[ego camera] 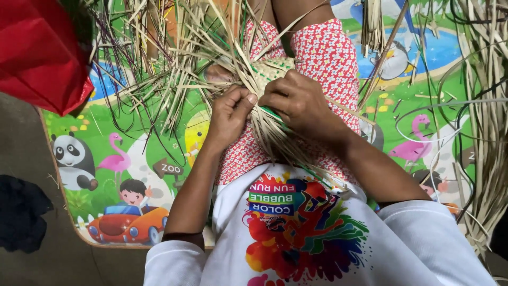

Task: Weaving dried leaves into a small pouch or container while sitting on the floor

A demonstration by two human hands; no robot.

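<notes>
A: What is in the hands?

B: A woven piece (270,71) of pale dry strips, with a small tight plaited patch at its middle and a few green strips worked in. Loose strip ends fan out from it on every side, up, left and down over the lap.

A: Where does it sit?

B: Over the red flowered skirt (328,53), just above the knees, between the 2 hands.

A: And the hands?

B: The left hand (228,114) is curled, thumb pressed to the fingers, pinching strips just left of the plaited patch. The right hand (299,100) lies over the weave from the right, fingers bent and closed on a bundle of strips. The 2 hands almost touch at the thumbs.

A: How many pieces are there?

B: 1 woven piece. The loose strips are too many and too tangled to count. More strips (489,122) hang in a long sheaf at the right edge.

A: What lies around?

B: 1 play mat (132,153) with cartoon pictures: 1 panda, 2 pink flamingos, 1 red car. 1 red bag (39,53) at the top left, 1 dark cloth (21,212) on the floor at the left.
</notes>
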